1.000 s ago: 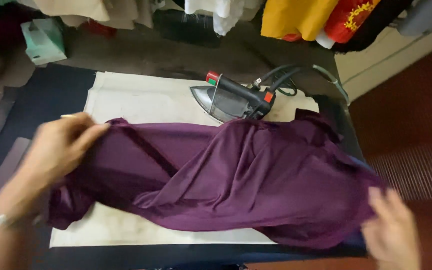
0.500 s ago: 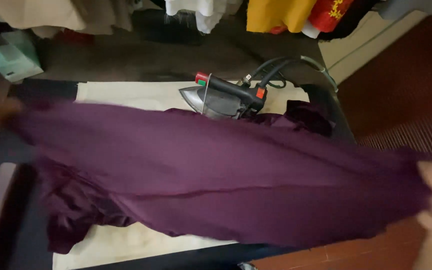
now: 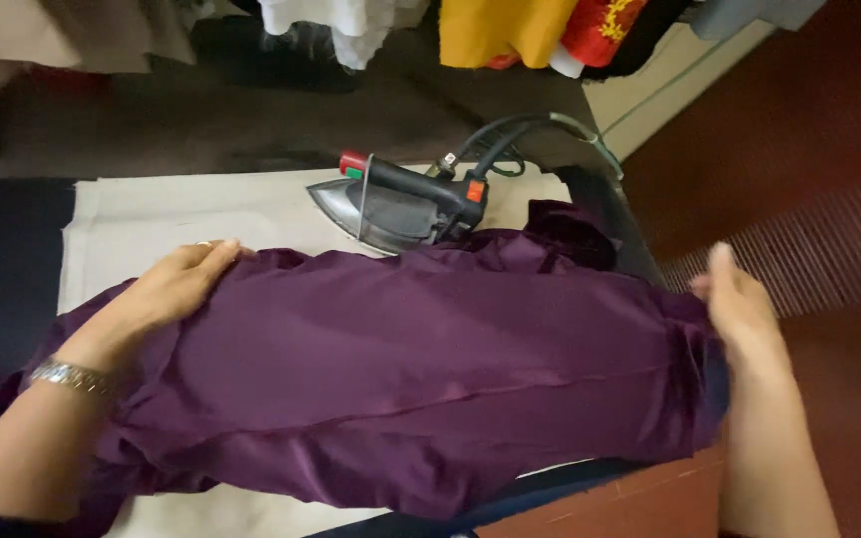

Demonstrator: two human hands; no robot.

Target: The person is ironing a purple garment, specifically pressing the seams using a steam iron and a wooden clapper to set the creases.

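The left hand (image 3: 176, 289) lies flat, fingers together, on the upper left edge of a shiny dark purple fabric garment (image 3: 411, 374), a metal bracelet (image 3: 74, 377) at its wrist. The right hand (image 3: 744, 309) presses against the garment's right end, fingers extended; whether it pinches the cloth I cannot tell. The garment is spread across a cream cloth-covered ironing surface (image 3: 171, 214) (its right end hangs over the edge). Just behind it sits a black-handled steam iron with a metal soleplate (image 3: 396, 204), touching the fabric's far edge.
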